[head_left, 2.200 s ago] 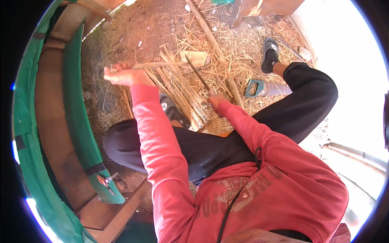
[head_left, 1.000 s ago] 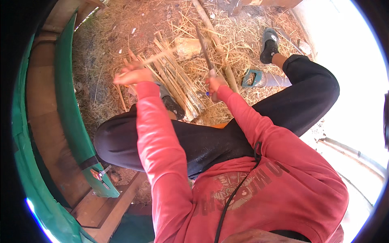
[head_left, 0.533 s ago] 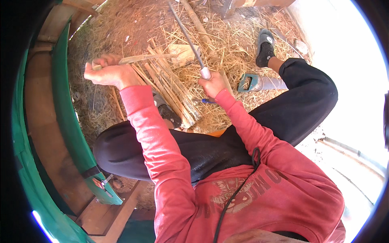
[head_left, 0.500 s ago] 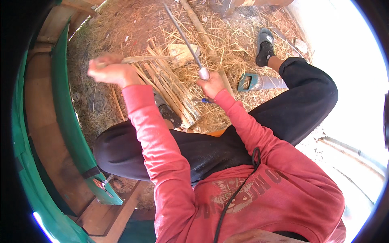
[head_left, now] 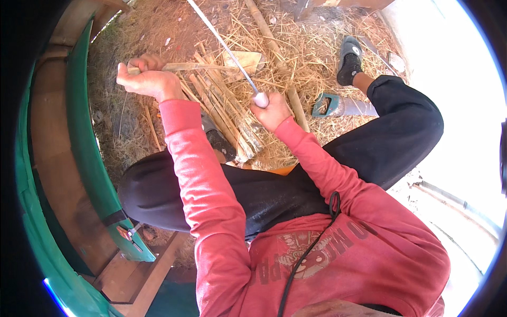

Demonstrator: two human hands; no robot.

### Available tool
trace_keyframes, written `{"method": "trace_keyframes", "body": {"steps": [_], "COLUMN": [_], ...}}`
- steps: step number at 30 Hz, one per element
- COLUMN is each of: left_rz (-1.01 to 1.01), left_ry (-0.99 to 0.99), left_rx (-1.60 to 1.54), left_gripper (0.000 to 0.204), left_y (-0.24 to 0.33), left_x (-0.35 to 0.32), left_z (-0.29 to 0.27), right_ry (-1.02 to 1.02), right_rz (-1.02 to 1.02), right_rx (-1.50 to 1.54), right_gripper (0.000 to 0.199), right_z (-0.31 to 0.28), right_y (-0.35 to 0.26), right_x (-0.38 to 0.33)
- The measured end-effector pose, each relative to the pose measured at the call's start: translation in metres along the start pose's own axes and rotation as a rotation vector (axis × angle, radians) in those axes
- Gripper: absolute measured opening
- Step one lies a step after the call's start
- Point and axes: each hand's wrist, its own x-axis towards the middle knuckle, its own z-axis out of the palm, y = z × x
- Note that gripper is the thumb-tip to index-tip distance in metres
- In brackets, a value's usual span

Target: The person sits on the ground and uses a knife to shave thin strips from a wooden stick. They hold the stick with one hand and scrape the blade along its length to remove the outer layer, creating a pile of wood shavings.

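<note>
A long knife point(head_left: 231, 56) runs out of view at the top, its handle point(head_left: 260, 99) mostly hidden inside the tightly wrapped right hand point(head_left: 273, 111). Toward the left edge of the straw-strewn ground point(head_left: 317, 61), the left hand point(head_left: 152, 80) curls around a wooden strip point(head_left: 196, 66) extending rightward toward a wooden block point(head_left: 253, 62), contact unclear.

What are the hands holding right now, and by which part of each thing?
The left hand grips a wooden stick by its left end; the right hand grips a long-bladed knife by its pale handle.
</note>
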Motion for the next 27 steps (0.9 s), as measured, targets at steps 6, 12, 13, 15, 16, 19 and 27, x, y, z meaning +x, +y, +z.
{"method": "trace_keyframes", "body": {"steps": [6, 12, 13, 15, 16, 19, 27], "left_rz": [0.003, 0.019, 0.018, -0.002, -0.008, 0.002, -0.046], "left_ry": [0.161, 0.113, 0.136, 0.148, 0.153, 0.199, 0.174], "left_rx": [-0.034, -0.091, -0.093, -0.112, -0.119, -0.1, -0.131], "left_gripper": [0.044, 0.042, 0.042, 0.042, 0.042, 0.041, 0.044], "left_y": [0.005, -0.001, 0.0, 0.005, 0.008, 0.006, 0.014], "left_x": [-0.003, -0.002, -0.002, 0.0, 0.001, -0.003, -0.005], "left_z": [-0.013, -0.012, -0.016, -0.02, -0.023, -0.007, -0.016], "right_ry": [-0.195, -0.053, -0.019, 0.05, 0.022, -0.137, -0.117], "right_rz": [0.775, 0.152, 0.132, 0.097, 0.054, 0.543, 0.385], "right_rx": [0.029, -0.087, 0.0, 0.195, 0.012, -0.165, -0.172], "right_gripper": [0.039, 0.033, 0.034, 0.036, 0.043, 0.051, 0.043], "right_z": [0.018, 0.009, 0.008, 0.012, 0.008, 0.032, 0.014], "right_y": [0.08, 0.048, 0.038, 0.02, 0.016, 0.09, 0.089], "right_x": [0.005, 0.003, 0.002, -0.004, -0.01, -0.001, 0.01]}}
